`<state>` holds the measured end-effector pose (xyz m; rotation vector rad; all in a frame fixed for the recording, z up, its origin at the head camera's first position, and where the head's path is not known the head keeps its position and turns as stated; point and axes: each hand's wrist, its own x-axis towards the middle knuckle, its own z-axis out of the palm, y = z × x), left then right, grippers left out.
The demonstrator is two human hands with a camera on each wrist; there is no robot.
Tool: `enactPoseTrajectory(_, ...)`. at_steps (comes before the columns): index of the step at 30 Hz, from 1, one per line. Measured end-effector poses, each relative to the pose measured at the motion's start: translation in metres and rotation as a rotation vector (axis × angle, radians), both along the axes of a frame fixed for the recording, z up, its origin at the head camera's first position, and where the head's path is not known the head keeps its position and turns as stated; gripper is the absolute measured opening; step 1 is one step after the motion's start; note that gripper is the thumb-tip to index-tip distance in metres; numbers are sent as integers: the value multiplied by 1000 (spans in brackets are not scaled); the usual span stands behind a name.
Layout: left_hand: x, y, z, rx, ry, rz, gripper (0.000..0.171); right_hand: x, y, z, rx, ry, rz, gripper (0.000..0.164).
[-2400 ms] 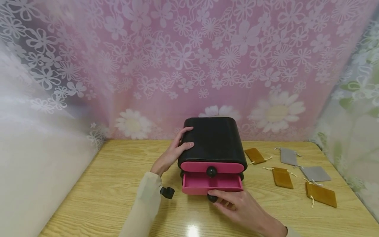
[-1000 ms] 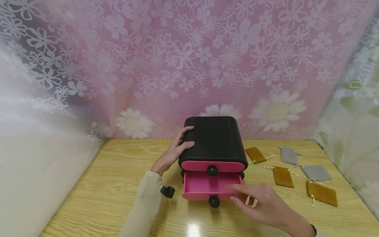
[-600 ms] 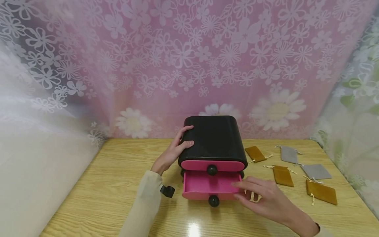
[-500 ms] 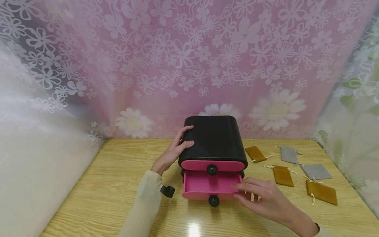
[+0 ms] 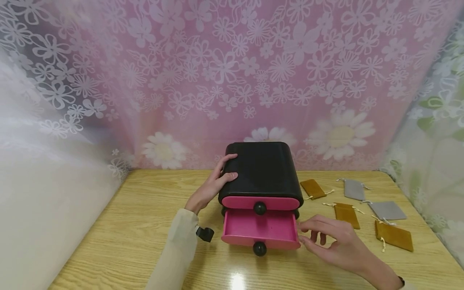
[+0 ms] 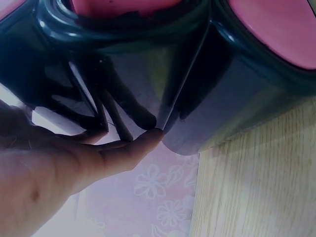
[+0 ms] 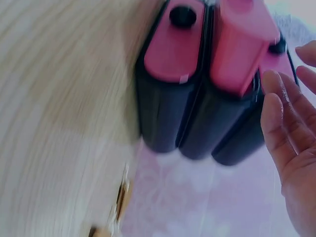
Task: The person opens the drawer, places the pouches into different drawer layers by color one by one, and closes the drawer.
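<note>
A black drawer cabinet (image 5: pixel 259 169) with pink drawers stands on the table, its top drawer (image 5: pixel 239 202) closed. Below that, a pulled-out pink drawer (image 5: pixel 246 227) with a round black knob (image 5: pixel 259 249) shows a bare floor with a tiny dark speck. My left hand (image 5: pixel 210 187) rests on the cabinet's left side, thumb and forefinger over its top edge; in the left wrist view its straight fingers (image 6: pixel 140 143) lie along the glossy wall. My right hand (image 5: pixel 335 241) is beside the drawer's right front corner, fingers loosely bent, holding nothing.
Right of the cabinet lie several flat drawstring pouches, among them a brown pouch (image 5: pixel 393 235) and a grey pouch (image 5: pixel 387 210). A floral curtain (image 5: pixel 217 80) hangs behind the wooden table (image 5: pixel 145 225). A black wrist device (image 5: pixel 205 234) sits at my left cuff.
My right hand has let go of the knob and moved right, over the drawer's right edge and then just outside it. The drawer is further out and slightly skewed. My left hand stays put.
</note>
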<state>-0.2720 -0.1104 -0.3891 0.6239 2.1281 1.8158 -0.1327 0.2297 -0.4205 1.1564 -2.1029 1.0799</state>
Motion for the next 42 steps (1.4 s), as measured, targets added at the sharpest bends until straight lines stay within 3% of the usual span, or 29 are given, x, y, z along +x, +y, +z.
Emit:
enactPoseTrajectory(4,0,-1,0,-8,2,5,56,-8,21,-6,-48,84,-82,28)
enactPoseTrajectory(9,1,-1,1,-13,12,7,57,-14,50,-12,-64,82,-195,31)
enactPoseTrajectory(17,2,0,0,-14,13,6,60,-22,84,-25,-44,73,-294,30)
enactPoseTrajectory(21,1,1,1,-11,15,6,61,-24,93,-28,15,41,-378,47)
enactPoseTrajectory(24,0,1,1,-7,17,5,61,-25,97,-31,59,6,-446,56)
enactPoseTrajectory(29,0,2,1,-3,9,4,61,-29,105,-38,100,-63,-514,48)
enactPoseTrajectory(37,0,2,1,-5,6,2,61,-36,126,-44,183,-340,-573,35)
enactPoseTrajectory(42,0,1,2,2,0,-5,61,-42,132,-44,248,-399,-589,36)
